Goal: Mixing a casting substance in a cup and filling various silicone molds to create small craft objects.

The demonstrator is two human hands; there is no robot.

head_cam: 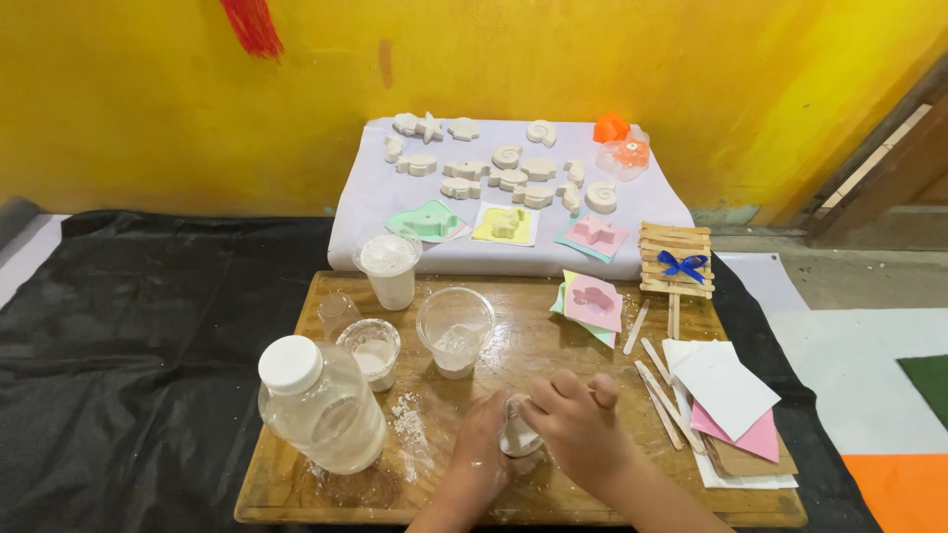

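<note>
I'm looking at a home craft corner: a low wooden board [296, 494] on black sheeting, plaster shapes [509, 168] drying on white cloth behind it, craft sticks [674, 259] to its right.

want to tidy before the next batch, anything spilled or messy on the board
Yes: a patch of white powder lies loose on the wooden board, between the plastic bottle and the left hand. The board also looks wet and smeared around it.

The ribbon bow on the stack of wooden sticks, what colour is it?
The ribbon bow is blue, tied on the stack of wooden sticks; head view.
</note>
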